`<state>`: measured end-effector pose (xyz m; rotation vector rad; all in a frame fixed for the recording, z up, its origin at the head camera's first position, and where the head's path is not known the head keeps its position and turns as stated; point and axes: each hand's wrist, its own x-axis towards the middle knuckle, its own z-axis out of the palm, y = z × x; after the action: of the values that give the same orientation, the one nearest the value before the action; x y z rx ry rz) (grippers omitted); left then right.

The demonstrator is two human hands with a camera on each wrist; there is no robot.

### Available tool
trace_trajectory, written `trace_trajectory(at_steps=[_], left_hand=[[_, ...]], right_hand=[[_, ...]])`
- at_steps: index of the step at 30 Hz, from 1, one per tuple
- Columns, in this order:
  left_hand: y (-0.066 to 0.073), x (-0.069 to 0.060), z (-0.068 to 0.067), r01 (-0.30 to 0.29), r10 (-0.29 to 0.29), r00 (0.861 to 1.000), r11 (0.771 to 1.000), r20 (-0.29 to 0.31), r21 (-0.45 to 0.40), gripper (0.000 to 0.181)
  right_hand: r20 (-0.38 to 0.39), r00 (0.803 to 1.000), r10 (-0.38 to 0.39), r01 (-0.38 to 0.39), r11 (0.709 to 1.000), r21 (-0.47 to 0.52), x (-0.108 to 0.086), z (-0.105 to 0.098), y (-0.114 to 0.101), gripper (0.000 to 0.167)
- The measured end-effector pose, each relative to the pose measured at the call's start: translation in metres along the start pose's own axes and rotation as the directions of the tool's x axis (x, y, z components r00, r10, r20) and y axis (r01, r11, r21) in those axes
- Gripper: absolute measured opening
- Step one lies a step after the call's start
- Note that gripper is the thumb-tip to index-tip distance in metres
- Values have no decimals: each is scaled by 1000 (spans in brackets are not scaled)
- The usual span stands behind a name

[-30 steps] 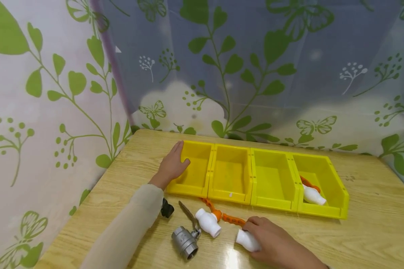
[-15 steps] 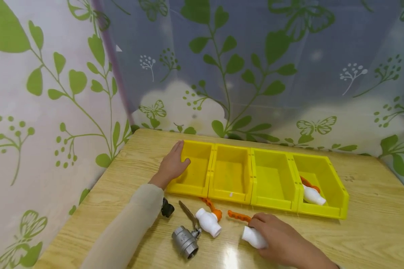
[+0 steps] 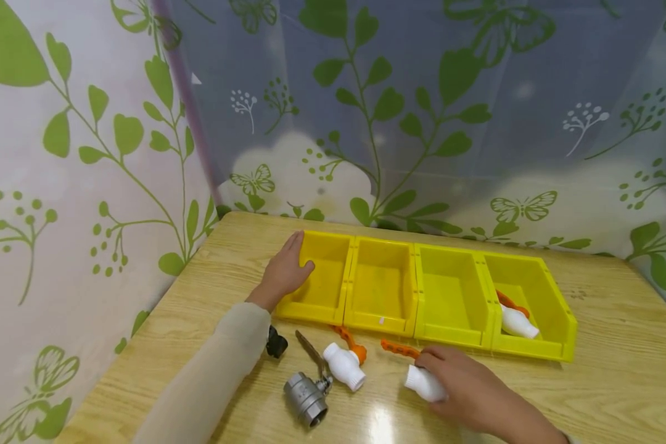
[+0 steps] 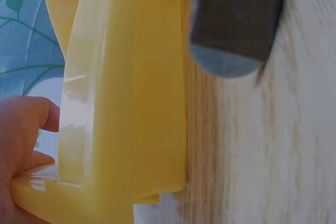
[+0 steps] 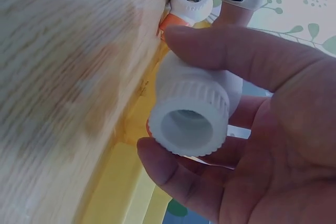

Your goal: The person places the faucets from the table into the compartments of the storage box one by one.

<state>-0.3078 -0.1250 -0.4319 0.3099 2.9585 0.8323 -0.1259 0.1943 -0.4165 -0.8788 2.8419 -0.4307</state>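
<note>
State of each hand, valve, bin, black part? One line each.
left hand: grips side of left bin
right hand: grips held valve
held valve: in right hand; lifted or not, unclear
loose valve: lying on table
metal valve: lying on table
binned valve: lying in right bin
black part: partly hidden by sleeve
left bin: upright, gripped
second bin: upright
third bin: upright
right bin: upright, holds binned valve

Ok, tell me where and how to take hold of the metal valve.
Best take the metal valve by the middle of its thick body, pinching across it from above and the near side. Its lever points away towards the yellow bins, and a white valve lies close beside the stem, so the far right side looks cramped.
</note>
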Motion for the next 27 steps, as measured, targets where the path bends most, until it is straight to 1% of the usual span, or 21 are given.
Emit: trace_trajectory(at_steps=[5,12,19,27], left_hand=[[0,1,1,-6,6,1000,1000,-9,11,73],[1,1,1,-1,1,1000,1000,-10,19,73],[-1,0,0,4,-3,1000,1000,-10,3,73],[0,1,2,6,-6,1000,1000,-4,-7,73]], right_hand=[[-3,1000,-3,3,1000,-9,-1,-1,2,49],[-5,1000,-12,12,1000,20,-1,-3,5,46],[-31,999,-41,41,999,15,-2,-3,6,45],[-40,999,-34,34,999,10,-1,-4,4,45]])
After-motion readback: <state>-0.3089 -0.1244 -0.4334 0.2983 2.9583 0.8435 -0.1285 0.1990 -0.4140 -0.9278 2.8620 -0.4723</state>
